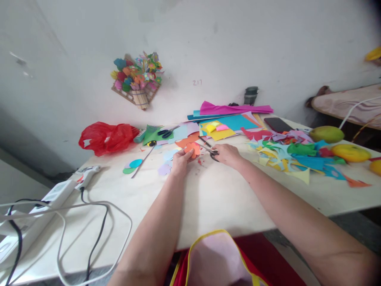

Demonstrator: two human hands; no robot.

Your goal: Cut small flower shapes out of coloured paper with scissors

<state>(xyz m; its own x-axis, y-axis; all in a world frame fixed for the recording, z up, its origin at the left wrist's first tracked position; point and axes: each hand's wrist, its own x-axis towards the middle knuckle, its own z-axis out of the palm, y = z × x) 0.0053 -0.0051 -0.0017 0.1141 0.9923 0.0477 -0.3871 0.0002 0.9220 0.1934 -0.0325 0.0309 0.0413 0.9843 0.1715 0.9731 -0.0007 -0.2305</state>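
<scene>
Between the thumb and fingers of my left hand (180,161) is an orange paper flower (193,149) with rounded petals. My right hand (226,154) is closed around the dark handles of a pair of scissors (213,153). The scissor blades point left, toward the flower's right edge; whether they touch it I cannot tell. Small red paper bits (200,161) lie on the table under the hands. Close to my left hand rests a lilac paper flower (164,169), beside light blue paper pieces. A black pen-like stick (204,142) lies just behind the scissors.
Colored paper sheets (235,124) and a phone (278,124) lie at the back. Paper scraps (285,157) and fruit (351,152) cover the right side. At left are a red plastic bag (108,137), a power strip (56,192) and loose cables. Dark-handled scissors (165,133) lie behind.
</scene>
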